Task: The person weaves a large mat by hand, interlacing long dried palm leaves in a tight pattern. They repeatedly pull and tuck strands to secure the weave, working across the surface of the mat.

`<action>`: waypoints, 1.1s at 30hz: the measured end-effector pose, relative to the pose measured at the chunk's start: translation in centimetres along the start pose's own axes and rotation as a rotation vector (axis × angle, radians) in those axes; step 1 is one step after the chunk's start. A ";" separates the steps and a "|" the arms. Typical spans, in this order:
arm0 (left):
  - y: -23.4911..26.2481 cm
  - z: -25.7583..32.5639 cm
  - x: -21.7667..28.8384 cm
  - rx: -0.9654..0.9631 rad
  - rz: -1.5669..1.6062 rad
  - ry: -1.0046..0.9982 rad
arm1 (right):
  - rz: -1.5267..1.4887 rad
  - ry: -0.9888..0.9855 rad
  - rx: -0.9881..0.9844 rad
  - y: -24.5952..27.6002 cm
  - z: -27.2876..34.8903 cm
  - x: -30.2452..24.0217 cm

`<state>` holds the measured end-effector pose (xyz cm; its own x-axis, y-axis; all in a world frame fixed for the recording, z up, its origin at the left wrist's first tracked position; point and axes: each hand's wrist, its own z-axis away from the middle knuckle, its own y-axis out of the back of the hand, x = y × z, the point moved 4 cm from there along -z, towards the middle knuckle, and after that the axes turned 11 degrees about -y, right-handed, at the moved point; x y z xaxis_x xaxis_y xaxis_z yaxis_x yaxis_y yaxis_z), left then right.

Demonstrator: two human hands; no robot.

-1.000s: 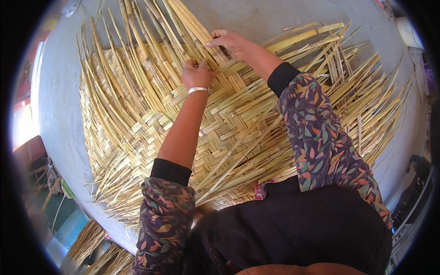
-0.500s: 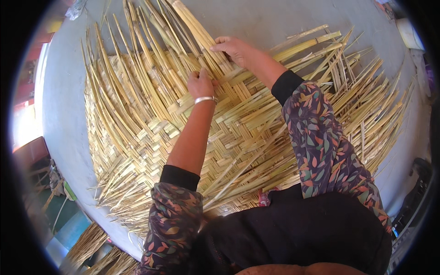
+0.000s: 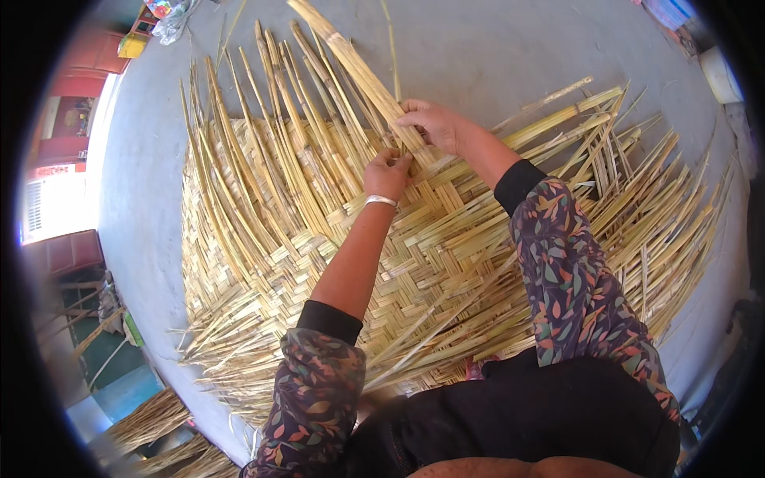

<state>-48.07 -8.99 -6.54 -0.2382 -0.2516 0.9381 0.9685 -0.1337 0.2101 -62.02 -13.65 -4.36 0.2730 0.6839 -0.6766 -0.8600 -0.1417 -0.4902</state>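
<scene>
A large mat of flattened cane strips [image 3: 430, 215] lies on the floor before me, woven in a slanting pattern, with long loose ends fanning out at the far side and the right. My right hand [image 3: 434, 126] is closed on a wide pale cane strip [image 3: 351, 62] that rises away from the weave toward the far left. Just to the left and nearer, my left hand [image 3: 389, 174] has its fingers pinched at the weave's far edge beside that strip. What lies between those fingertips is too small to make out.
Loose strip ends [image 3: 637, 215] spread widely on the right. More bundled strips [image 3: 155, 418] lie at the lower left, near a blue surface [image 3: 127, 394]. Grey floor [image 3: 494, 48] surrounds the mat. A white container [image 3: 719, 74] stands at the far right.
The view has shifted, so the mat sits lower and farther right. Several strips that stood beside the wide one have dropped away from the right hand, which keeps hold of the wide strip.
</scene>
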 end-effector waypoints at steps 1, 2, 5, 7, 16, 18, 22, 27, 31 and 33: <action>0.1 -0.2 0.2 -0.024 0.003 0.025 | 0.041 -0.019 0.071 0.3 0.3 -0.1; 0.4 -0.4 0.4 -0.049 0.006 0.051 | 0.089 0.014 0.098 0.5 0.1 -0.5; 0.8 -0.7 0.0 -0.121 0.067 0.145 | 0.218 0.064 0.196 1.9 -0.4 0.1; 0.4 -0.9 0.1 -0.171 0.125 0.203 | 0.295 0.077 0.278 2.7 -0.4 0.2; 0.5 -0.8 0.1 -0.072 0.100 0.209 | 0.742 0.234 0.588 2.5 2.9 -0.2; 0.5 -0.7 -0.1 -0.042 0.082 0.168 | 0.928 0.324 0.714 1.9 4.7 0.0; 0.8 0.7 -0.1 0.101 -0.028 -0.081 | 1.128 0.321 0.867 1.2 7.1 0.9; 0.2 5.3 1.3 0.198 -0.897 -0.613 | 1.167 0.350 0.920 3.9 6.6 3.0; -0.6 6.1 -0.8 0.089 -1.164 -0.609 | 1.149 0.433 0.897 4.0 6.1 3.1; -0.7 6.1 -1.1 0.031 -1.227 -0.601 | 1.086 0.363 0.825 4.3 5.7 3.0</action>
<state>-48.06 -2.72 -6.05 -0.8774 0.4649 0.1186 0.1628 0.0559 0.9851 -67.42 -8.11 -5.36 -0.6939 0.2687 -0.6681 -0.6781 0.0683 0.7318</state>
